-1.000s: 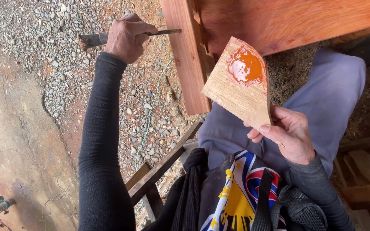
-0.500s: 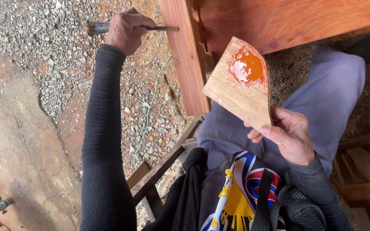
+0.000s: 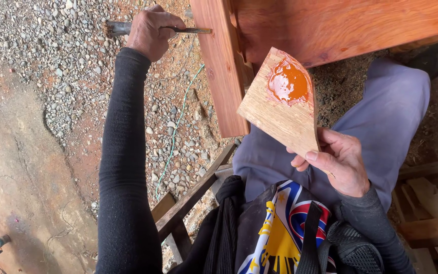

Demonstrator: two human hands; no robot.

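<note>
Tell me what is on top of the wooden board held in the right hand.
A glossy orange blob of paste sits near the far end of the wooden board. The right hand grips the near corner, so the wood beneath its fingers is hidden, as is the board's underside.

Soft, even daylight fills the scene, bright without harshness. The gravel ground (image 3: 72, 66) at upper left is the lightest area, pale and slightly washed, while the lower right corner sits dimmer. Shadows are faint and diffuse; no hard edges fall anywhere. The wet orange patch (image 3: 289, 81) on the wooden piece (image 3: 280, 111) shows a small white glare. Focus is sharp across most of the frame, with grain and pebbles crisp. The wide lens stretches things towards the edges, and the black sleeve (image 3: 125, 167) loses detail in its darkness.
</note>
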